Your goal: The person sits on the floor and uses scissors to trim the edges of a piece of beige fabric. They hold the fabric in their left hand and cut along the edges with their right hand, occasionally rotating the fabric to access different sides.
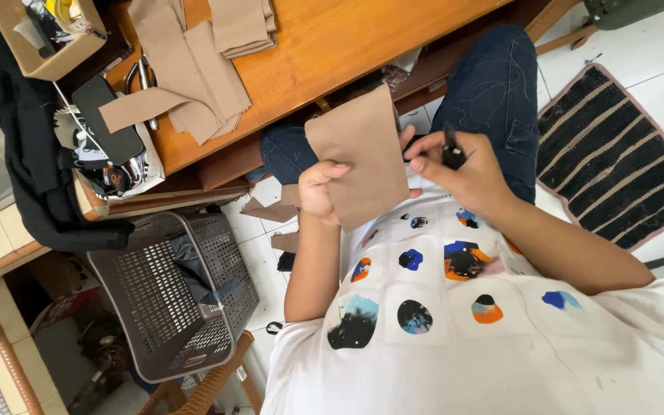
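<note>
My left hand (318, 189) grips a flat piece of tan-brown fabric (363, 157) by its lower left edge and holds it up over my lap. Close to the fabric's right edge, my right hand (463, 165) is closed around a small black tool (452, 151), which looks like the handle of scissors or a cutter; its tip is hidden. Both hands hover above my knees in dark blue jeans (493, 84), just in front of the wooden table (332, 38).
More tan fabric pieces (186, 73) lie stacked on the table beside a black phone (105, 119) and a cardboard box (36, 34). A grey plastic basket (174, 296) stands on the floor at left. Fabric scraps (267, 209) lie on the white tiles. A dark striped mat (616, 154) lies at right.
</note>
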